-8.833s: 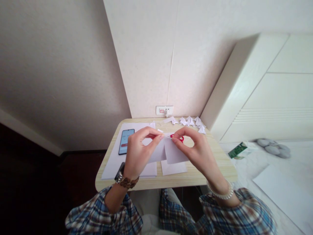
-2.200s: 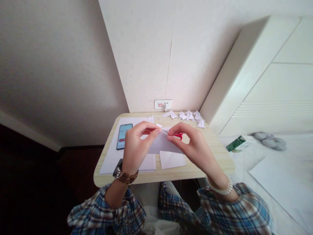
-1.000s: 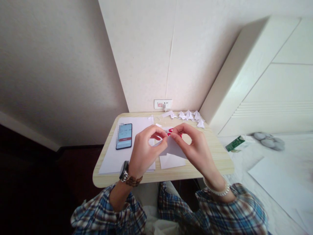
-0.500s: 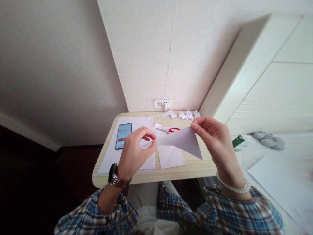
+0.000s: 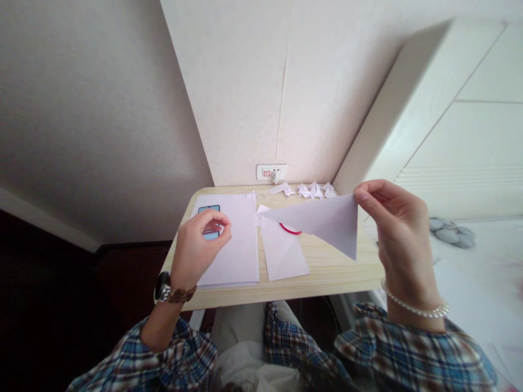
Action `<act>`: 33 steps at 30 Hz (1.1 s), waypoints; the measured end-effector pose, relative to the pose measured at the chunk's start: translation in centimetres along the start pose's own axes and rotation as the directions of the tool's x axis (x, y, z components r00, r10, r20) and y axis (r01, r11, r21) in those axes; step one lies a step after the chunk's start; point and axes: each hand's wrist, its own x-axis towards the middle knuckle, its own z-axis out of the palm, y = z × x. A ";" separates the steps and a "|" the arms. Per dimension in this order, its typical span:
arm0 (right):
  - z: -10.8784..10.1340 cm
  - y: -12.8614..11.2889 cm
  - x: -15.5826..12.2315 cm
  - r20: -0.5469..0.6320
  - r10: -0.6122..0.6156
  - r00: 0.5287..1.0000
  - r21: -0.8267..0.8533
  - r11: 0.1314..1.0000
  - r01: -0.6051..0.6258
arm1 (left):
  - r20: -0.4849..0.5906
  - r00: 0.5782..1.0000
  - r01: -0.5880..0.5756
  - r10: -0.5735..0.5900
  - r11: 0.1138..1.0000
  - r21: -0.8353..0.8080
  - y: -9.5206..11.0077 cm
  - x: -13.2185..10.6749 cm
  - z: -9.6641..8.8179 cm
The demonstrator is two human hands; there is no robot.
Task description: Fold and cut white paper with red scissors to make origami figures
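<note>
Currently, right grip (image 5: 395, 231) pinches paper (image 5: 327, 220), mostly blocking red scissors (image 5: 290, 231); left grip (image 5: 195, 249), curled almost closed, contents unclear, overlaps phone (image 5: 210, 208).

No text, number, label or brand can be read, and on the phone (image 5: 211, 236), which is partly hidden behind the left hand (image 5: 196, 247), whatever is displayed cannot be made out.

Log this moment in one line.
Right hand: pinching white paper by corner | left hand: partly hiding phone | folded papers: on table
</note>
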 end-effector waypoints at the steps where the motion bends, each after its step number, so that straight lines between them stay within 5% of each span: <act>1: 0.1 0.0 0.0 0.015 0.002 1.000 -0.001 1.000 -0.002 | -0.013 1.000 0.008 -0.008 1.000 -0.008 -0.1 0.1 -0.1; 13: 5.2 -0.4 -2.4 0.330 0.009 0.944 0.021 1.000 -0.017 | 0.110 0.977 -0.167 0.184 0.975 -0.147 6.4 0.4 2.6; 24: 5.8 -1.1 -2.6 0.321 -0.003 0.947 0.021 1.000 -0.004 | 0.134 0.972 -0.156 0.191 0.959 -0.236 6.3 0.3 3.6; 33: 3.8 -1.4 -2.0 0.241 0.069 0.968 0.057 0.995 -0.085 | 0.139 0.974 -0.146 0.178 0.966 -0.215 4.8 -0.1 2.6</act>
